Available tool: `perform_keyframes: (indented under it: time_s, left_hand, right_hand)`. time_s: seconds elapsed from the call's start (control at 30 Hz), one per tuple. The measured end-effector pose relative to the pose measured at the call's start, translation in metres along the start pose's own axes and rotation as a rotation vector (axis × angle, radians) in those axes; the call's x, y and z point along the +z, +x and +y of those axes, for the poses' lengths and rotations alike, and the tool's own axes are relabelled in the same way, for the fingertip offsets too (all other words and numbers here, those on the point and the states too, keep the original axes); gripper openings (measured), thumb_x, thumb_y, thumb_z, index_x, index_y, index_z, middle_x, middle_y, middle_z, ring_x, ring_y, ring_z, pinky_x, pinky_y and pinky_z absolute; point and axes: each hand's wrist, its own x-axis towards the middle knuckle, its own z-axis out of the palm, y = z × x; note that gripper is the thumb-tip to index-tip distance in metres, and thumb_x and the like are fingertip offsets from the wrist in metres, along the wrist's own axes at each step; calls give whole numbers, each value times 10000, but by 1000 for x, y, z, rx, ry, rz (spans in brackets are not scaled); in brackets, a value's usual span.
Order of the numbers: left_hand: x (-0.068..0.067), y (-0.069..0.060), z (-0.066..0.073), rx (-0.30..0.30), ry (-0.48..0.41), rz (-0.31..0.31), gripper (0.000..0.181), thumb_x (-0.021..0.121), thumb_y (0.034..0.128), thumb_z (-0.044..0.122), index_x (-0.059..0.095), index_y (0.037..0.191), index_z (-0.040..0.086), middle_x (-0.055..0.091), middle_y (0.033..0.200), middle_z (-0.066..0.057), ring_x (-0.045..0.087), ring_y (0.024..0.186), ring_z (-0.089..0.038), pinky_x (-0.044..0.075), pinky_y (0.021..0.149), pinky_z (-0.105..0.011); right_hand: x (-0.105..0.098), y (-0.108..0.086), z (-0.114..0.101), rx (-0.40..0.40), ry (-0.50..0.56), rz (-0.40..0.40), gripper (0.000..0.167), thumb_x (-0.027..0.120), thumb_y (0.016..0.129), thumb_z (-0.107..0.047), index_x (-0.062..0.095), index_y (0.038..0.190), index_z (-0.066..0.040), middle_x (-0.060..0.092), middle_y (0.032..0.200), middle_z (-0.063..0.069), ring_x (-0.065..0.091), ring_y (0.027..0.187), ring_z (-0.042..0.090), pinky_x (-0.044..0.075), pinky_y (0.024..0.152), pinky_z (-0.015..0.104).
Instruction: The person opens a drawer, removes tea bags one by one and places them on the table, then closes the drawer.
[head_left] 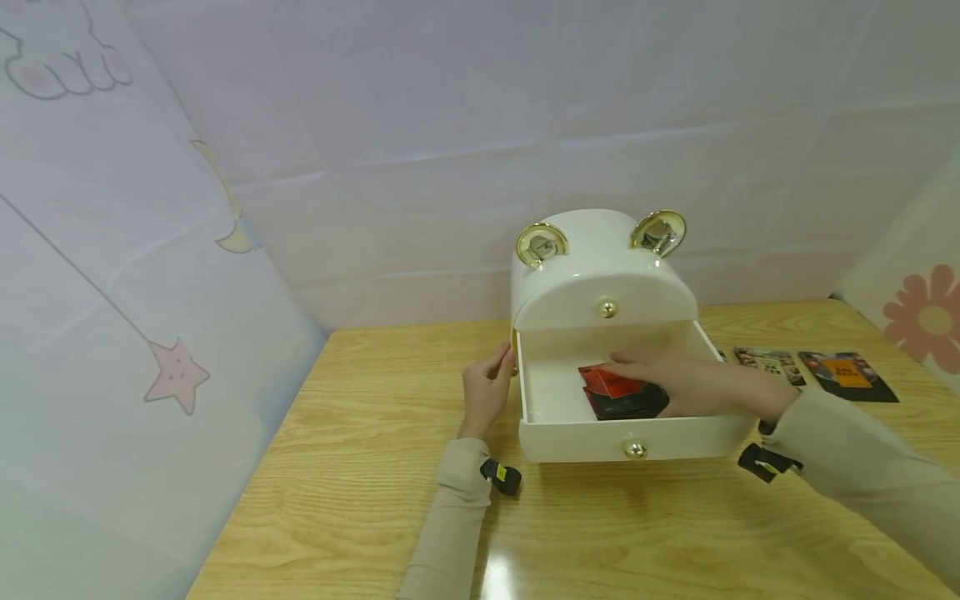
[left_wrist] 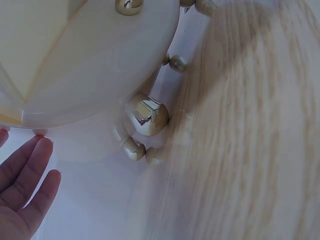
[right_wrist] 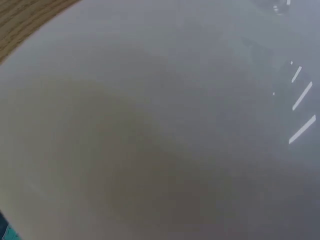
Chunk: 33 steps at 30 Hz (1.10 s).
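- Pale cloth point(head_left: 420, 150) hangs around the workspace I am watching, with a pink star point(head_left: 177, 377) printed on the left side and a red flower point(head_left: 932, 319) on the right; below it lies a wood-grained counter point(head_left: 360, 467).
- On that counter I have a white box point(head_left: 592, 229) with two gold ears point(head_left: 542, 244); its rounded upper panel point(head_left: 558, 304), fitted with a gold knob, sits closed.
- Under that panel the white drawer point(head_left: 573, 443) is pulled well out, and I can look down into it.
- Inside the drawer I see a red packet point(head_left: 619, 384) and a black packet point(head_left: 626, 406), flat and overlapping, toward the front and middle of the floor.
- My right hand point(head_left: 686, 383) is in the drawer, back upward, reaching over the packets and covering part of the black one. It is blurred, and its grip is hidden: I cannot tell whether it pinches anything.
- My left hand point(head_left: 487, 390) is at the box's left side; from the left wrist I see its fingers loosely extended, fingertips at the white edge, clasping nothing I can make out.
- Right of the box, a patterned packet point(head_left: 770, 365) and a dark packet with an orange middle point(head_left: 847, 377) lie flat on the counter, side by side.
- My right wrist view is mostly glossy white surface.
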Motion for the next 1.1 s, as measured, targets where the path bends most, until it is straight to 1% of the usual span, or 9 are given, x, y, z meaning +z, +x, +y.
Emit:
perform_keyframes:
  time_s: [0.17,0.4,0.53,0.6,0.73,0.83,0.93,1.03,1.1]
  left_hand:
    - [0,0,-3,16,2,4,312,522,937,171,598,1147,-46,624,1079,-171,664,693,-244,521,554,-215]
    - [0,0,0,5,0,6,297,524,934,144,594,1148,-50,616,1083,-187,662,697,-288,518,537,-227]
    - [-4,-2,21,-9,-7,-2,273,518,926,69,581,1136,-93,601,1084,-223,652,709,-349,509,544,-205]
    - [-4,-1,23,-17,-8,-5,263,516,918,30,573,1128,-118,595,1078,-244,644,711,-377,510,546,-209]
    - [0,0,7,1,-13,2,274,527,923,78,585,1137,-83,610,1071,-214,653,695,-337,500,525,-204]
    - [1,0,-1,8,-14,8,289,531,929,130,595,1147,-47,621,1072,-180,661,691,-294,494,503,-203]
    - [1,-1,-1,1,-4,8,289,529,930,133,595,1150,-42,625,1068,-177,663,692,-279,477,487,-179]
    - [0,0,3,-2,4,8,281,527,929,115,594,1146,-51,629,1054,-187,660,690,-290,482,499,-184]
    - [-2,-1,14,11,9,8,267,522,923,65,588,1129,-92,628,1030,-223,653,683,-324,496,505,-208]
  right_hand:
    - [4,3,2,-20,-42,-22,838,736,716,-445,420,1331,28,397,1331,277,370,1204,438,359,929,551]
    - [7,4,3,-19,-71,-7,762,706,755,-421,446,1312,29,455,1296,236,421,1174,408,369,928,536]
    - [7,3,3,-39,-71,32,657,672,809,-359,460,1315,1,505,1271,169,471,1140,348,394,914,510]
    - [6,3,2,-40,-74,42,683,671,796,-411,471,1309,-7,529,1247,149,495,1113,327,410,899,498]
    - [7,4,2,-33,-104,42,751,702,742,-468,490,1291,-1,550,1218,167,516,1087,347,425,885,496]
    - [7,5,2,-48,-127,65,677,737,747,-352,507,1272,7,571,1192,162,539,1060,337,439,872,485]
    - [8,5,2,-68,-134,112,533,712,774,-185,537,1243,0,604,1144,116,577,973,240,473,821,440]
    - [8,6,3,-86,-137,183,438,637,779,-69,565,1207,-7,624,1102,86,566,841,130,488,726,363]
    - [8,7,3,-100,-146,233,400,584,772,-13,586,1172,-4,636,1072,80,549,784,97,482,679,335]
